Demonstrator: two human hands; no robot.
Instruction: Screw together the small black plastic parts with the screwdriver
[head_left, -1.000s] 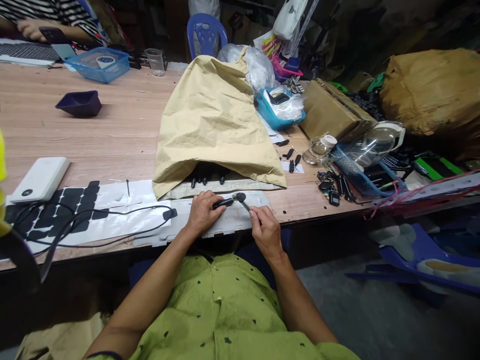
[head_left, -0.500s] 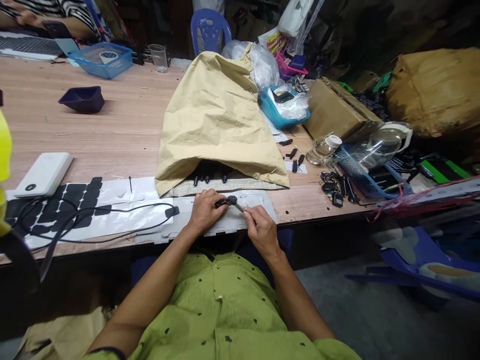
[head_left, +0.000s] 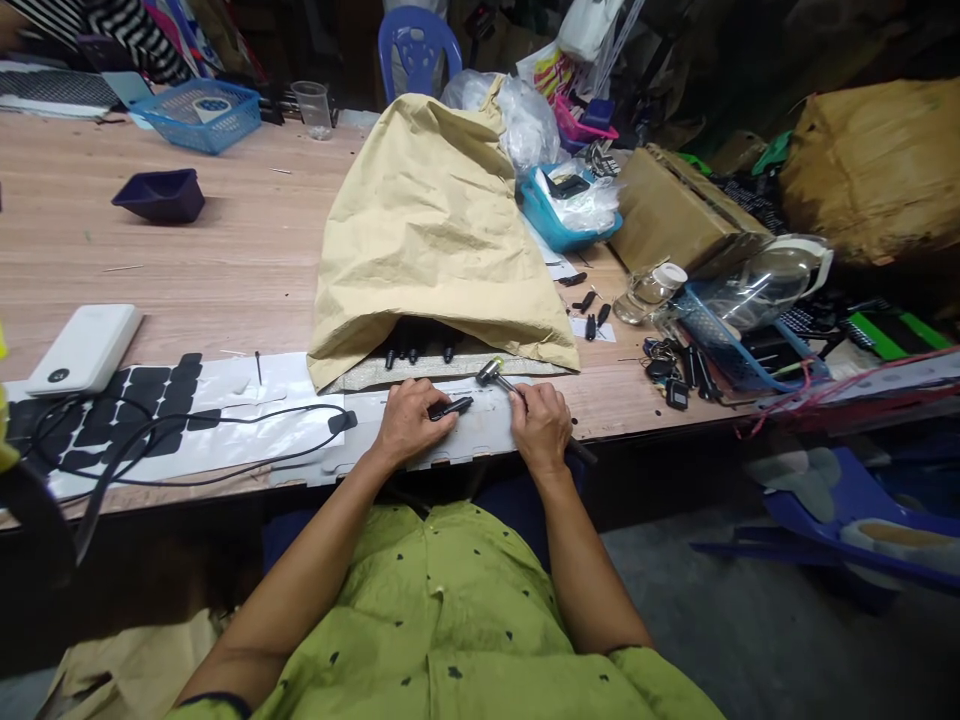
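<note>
Close to the table's front edge, my left hand (head_left: 414, 420) is closed around a small black elongated part (head_left: 451, 407), whose tip points right. My right hand (head_left: 541, 425) grips a small hammer (head_left: 496, 374) by its handle, with the metal and yellowish head up and to the left of the fingers. The head is apart from the black part. Both hands are over a pale grey board (head_left: 487, 425). Just beyond them, several black parts (head_left: 412, 350) poke out from under a beige cloth bag (head_left: 435, 230).
To the left lie a white power bank (head_left: 86, 348), a black cable (head_left: 255, 415) and a sheet of black stickers (head_left: 150, 405). On the right are loose black pieces (head_left: 592, 325), a glass jar (head_left: 649, 297) and a blue basket (head_left: 757, 370). A person's striped sleeve (head_left: 142, 40) shows far left.
The hammer head has lifted off the black part and moved right and away from me, as my right hand shifted right. My left hand stays in place with the part.
</note>
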